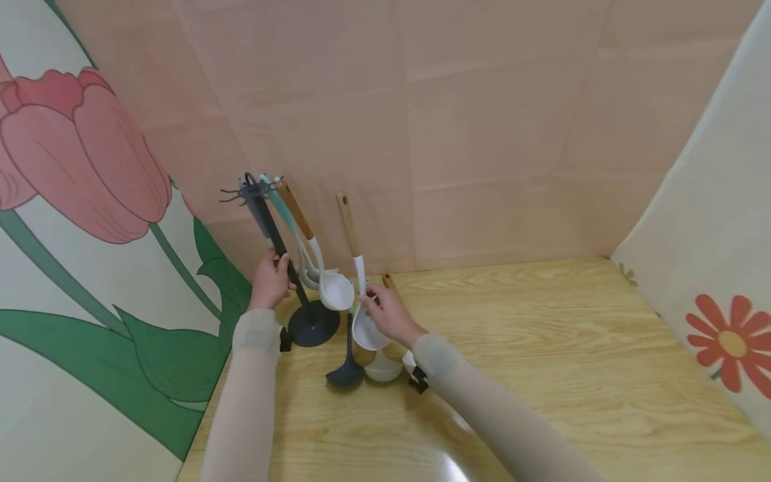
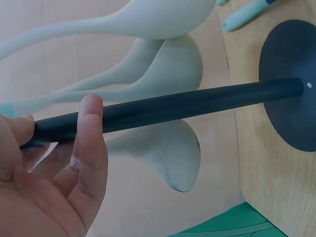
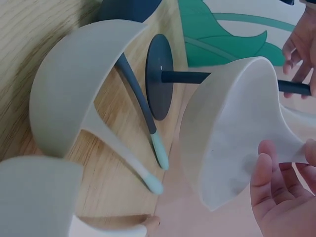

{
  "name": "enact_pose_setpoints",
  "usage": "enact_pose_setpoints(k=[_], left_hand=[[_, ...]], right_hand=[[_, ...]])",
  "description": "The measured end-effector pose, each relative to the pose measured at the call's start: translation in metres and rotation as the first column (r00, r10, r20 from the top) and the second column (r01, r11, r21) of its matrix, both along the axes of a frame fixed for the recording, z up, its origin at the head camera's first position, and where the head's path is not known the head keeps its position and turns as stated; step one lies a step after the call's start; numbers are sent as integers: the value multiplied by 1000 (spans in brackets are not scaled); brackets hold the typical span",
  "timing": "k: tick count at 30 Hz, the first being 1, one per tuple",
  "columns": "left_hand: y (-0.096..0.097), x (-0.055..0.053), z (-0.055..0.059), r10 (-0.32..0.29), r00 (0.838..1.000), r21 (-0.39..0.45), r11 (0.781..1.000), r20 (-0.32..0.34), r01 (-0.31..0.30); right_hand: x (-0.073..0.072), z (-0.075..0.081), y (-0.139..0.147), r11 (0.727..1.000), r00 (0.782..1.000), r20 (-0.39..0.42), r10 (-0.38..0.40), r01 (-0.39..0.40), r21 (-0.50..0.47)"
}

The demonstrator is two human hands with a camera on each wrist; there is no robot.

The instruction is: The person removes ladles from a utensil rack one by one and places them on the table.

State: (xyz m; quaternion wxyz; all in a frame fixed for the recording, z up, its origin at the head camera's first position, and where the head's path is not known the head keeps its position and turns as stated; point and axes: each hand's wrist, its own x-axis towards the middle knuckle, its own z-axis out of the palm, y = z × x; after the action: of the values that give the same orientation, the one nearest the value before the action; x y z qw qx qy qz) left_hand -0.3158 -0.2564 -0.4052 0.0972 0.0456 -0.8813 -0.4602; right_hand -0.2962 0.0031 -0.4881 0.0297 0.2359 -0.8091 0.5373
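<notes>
My left hand point(image 1: 272, 280) grips the black pole point(image 2: 187, 105) of a utensil stand, fingers and thumb curled round it. The stand has a round black base point(image 1: 313, 325) and a ring of hooks point(image 1: 253, 190) on top. From the hooks hang several ladles, including a white one point(image 1: 336, 292) with a wooden handle and others with teal handles point(image 1: 280, 204). My right hand point(image 1: 390, 313) pinches another white ladle point(image 3: 232, 133) by its neck near the bowl. Its wooden handle point(image 1: 348, 224) points up, to the right of the stand.
On the wooden table point(image 1: 542, 348), in front of the right hand, lie a dark ladle point(image 1: 346, 374) with a teal handle end, a white ladle point(image 1: 383, 369) and another white ladle point(image 1: 409, 362), partly hidden by the right wrist. A pink cloth wall point(image 1: 494, 134) stands close behind.
</notes>
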Motion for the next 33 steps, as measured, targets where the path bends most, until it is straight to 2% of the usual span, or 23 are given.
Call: enact_pose_setpoints(k=[6, 14, 23, 33], left_hand=[[-1, 2, -2, 2, 1000, 7, 1000, 1, -2], [-1, 4, -2, -1, 1000, 12, 1000, -4, 1], [-3, 0, -5, 1, 1000, 11, 1000, -10, -1], [-4, -4, -5, -12, 1000, 8, 1000, 0, 12]], right_hand=[[0, -5, 11, 1000, 999, 42, -10, 11, -12], [3, -6, 29, 1000, 998, 59, -32, 31, 1], [0, -6, 51, 995, 990, 99, -97, 96, 15], [-4, -10, 79, 992, 986, 109, -124, 123, 14]])
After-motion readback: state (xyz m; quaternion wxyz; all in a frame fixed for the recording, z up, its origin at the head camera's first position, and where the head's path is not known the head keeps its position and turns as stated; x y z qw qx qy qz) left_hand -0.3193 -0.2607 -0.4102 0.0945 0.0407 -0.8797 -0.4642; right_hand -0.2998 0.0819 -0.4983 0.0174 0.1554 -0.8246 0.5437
